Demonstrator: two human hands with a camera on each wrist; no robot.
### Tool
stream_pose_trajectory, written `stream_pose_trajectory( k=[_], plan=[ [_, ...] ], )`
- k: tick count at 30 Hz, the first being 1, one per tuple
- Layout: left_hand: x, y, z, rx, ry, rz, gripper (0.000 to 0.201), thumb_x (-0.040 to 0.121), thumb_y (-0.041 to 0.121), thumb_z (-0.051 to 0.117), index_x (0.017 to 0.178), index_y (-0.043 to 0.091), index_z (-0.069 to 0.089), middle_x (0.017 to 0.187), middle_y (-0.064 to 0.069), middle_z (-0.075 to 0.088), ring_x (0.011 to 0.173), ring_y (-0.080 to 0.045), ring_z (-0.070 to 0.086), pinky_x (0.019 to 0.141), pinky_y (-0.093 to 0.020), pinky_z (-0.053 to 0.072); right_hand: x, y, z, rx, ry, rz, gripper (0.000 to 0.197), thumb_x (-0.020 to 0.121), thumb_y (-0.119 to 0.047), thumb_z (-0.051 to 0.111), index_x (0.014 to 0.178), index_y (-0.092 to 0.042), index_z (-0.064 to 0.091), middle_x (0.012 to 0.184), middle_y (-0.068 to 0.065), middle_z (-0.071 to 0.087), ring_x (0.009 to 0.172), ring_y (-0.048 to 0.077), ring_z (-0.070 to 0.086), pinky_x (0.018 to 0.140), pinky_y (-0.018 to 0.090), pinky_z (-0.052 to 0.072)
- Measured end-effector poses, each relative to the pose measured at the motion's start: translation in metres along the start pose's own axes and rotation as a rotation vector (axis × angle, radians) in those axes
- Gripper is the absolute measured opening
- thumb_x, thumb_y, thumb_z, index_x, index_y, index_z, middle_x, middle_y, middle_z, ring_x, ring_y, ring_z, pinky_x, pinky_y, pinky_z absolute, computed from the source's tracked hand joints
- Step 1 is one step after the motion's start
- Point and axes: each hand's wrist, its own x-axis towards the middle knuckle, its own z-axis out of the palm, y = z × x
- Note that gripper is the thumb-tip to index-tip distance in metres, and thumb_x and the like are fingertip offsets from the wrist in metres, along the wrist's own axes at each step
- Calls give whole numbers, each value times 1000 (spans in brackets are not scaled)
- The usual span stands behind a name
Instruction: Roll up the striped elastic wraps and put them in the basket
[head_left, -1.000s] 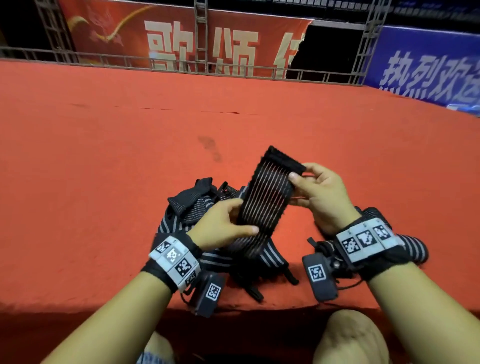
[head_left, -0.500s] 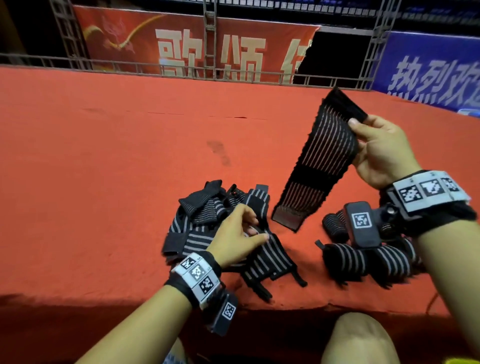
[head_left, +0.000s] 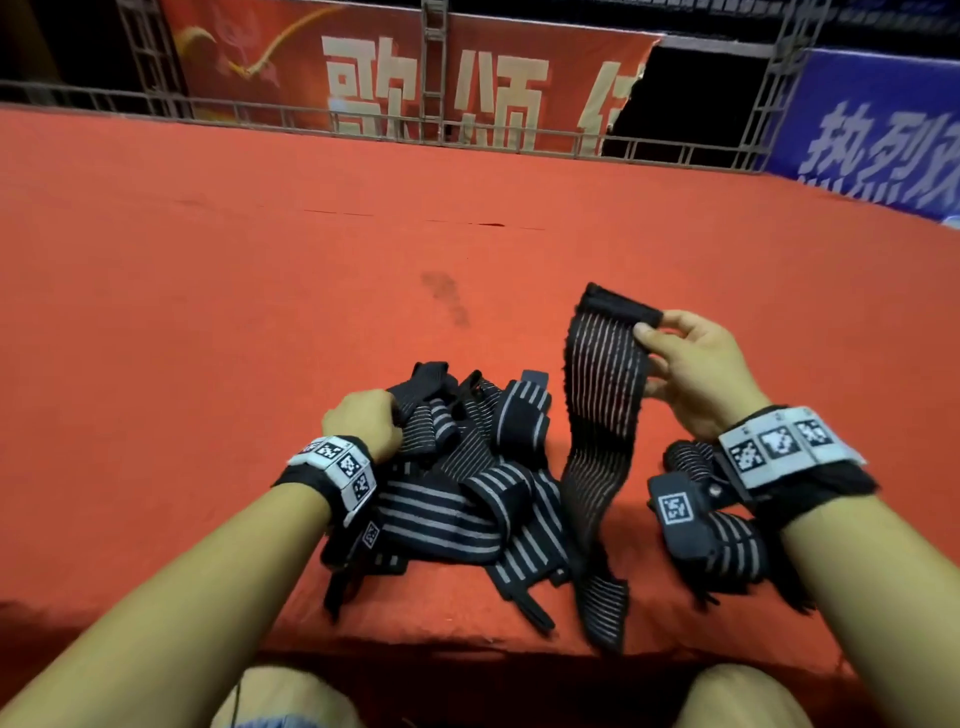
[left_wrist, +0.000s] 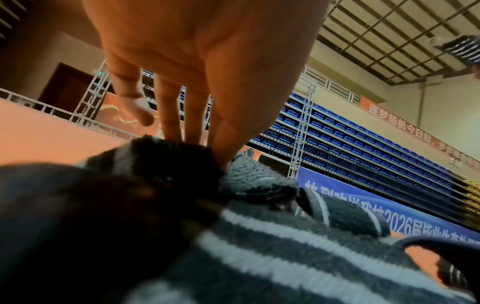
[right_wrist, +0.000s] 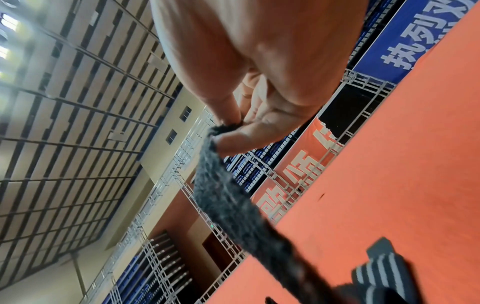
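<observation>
A long black wrap with thin pale stripes (head_left: 602, 415) hangs from my right hand (head_left: 649, 327), which pinches its plain black top end between thumb and fingers. Its lower end lies on the carpet by the front edge. The right wrist view shows that pinch (right_wrist: 228, 127) with the wrap (right_wrist: 223, 197) trailing away. A loose pile of striped wraps (head_left: 467, 499) lies at centre. My left hand (head_left: 395, 415) digs into the pile's far left side. In the left wrist view its thumb and fingers (left_wrist: 202, 144) close on a black fold (left_wrist: 171, 152). No basket is in view.
Rolled striped wraps (head_left: 732, 545) lie under my right wrist. Everything sits on a red carpet (head_left: 260, 312) whose front edge (head_left: 467, 649) drops off just above my knees. A metal railing (head_left: 363, 119) with banners runs along the far side.
My right hand came down and inward with the long wrap, whose tail now lies on the carpet. My left hand shifted to the pile's far left side and curled into it.
</observation>
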Motion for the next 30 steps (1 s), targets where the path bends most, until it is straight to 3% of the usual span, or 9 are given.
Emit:
stream_pose_trajectory(
  k=[3, 10, 15, 17, 19, 22, 24, 27, 30],
  plan=[
    [0, -7, -2, -54, 109, -19, 22, 85, 23, 57, 99, 22, 74, 94, -7, 73, 86, -33, 68, 70, -33, 51, 1, 26, 7, -30, -14, 44, 13, 100, -4, 56, 91, -15, 58, 70, 1, 64, 49, 12, 60, 42, 27, 52],
    [-9, -22, -30, -276, 320, -67, 20, 83, 27, 58, 99, 31, 69, 93, 3, 73, 92, -29, 67, 71, -31, 46, -1, 72, 21, -160, -4, 75, 13, 96, -2, 61, 96, -15, 59, 74, 5, 64, 54, 11, 64, 43, 27, 52],
    [-24, -32, -32, -517, 318, 97, 20, 90, 13, 60, 103, 27, 56, 88, 4, 68, 80, -25, 65, 74, -38, 52, -11, 102, 33, -355, -46, 51, 39, 92, -2, 66, 123, -22, 52, 71, 5, 61, 50, 19, 62, 56, 39, 57],
    [-29, -34, -30, -611, 324, 153, 25, 93, 7, 58, 104, 28, 52, 91, 2, 66, 77, -24, 65, 75, -44, 56, -15, 109, 39, -420, -73, 30, 48, 92, -2, 65, 125, -33, 50, 81, 4, 65, 49, 21, 62, 59, 44, 57],
    [-34, -34, -30, -670, 341, 203, 29, 95, 3, 55, 106, 30, 50, 93, 4, 64, 75, -23, 66, 73, -46, 57, -17, 111, 45, -439, -109, 7, 52, 91, 0, 62, 124, -39, 51, 97, 5, 66, 48, 21, 63, 55, 40, 57],
    [-42, -30, -35, -709, 350, 293, 36, 93, 1, 56, 113, 30, 49, 96, 5, 64, 73, -15, 66, 66, -35, 52, -18, 108, 56, -478, -133, -62, 52, 90, 1, 61, 120, -41, 55, 101, 3, 66, 47, 19, 61, 48, 31, 53],
    [-49, -26, -38, -700, 345, 360, 42, 89, -3, 58, 117, 28, 50, 95, 8, 63, 73, -2, 62, 67, -20, 45, -16, 106, 66, -503, -139, -127, 50, 89, -1, 62, 116, -43, 57, 95, -1, 64, 52, 12, 58, 55, 34, 57],
    [-59, -21, -36, -712, 322, 354, 43, 85, -3, 61, 113, 29, 56, 93, 11, 62, 86, 1, 60, 77, -17, 45, -16, 105, 83, -545, -181, -193, 42, 91, -8, 62, 119, -40, 59, 93, -8, 63, 65, 0, 60, 73, 27, 54],
    [-69, -18, -24, -858, 253, 246, 46, 79, -4, 62, 103, 36, 57, 83, 12, 56, 78, -7, 56, 81, -31, 47, -19, 108, 100, -547, -194, -216, 36, 91, -15, 61, 118, -39, 57, 90, -10, 64, 76, 11, 63, 77, 34, 53]
  ],
)
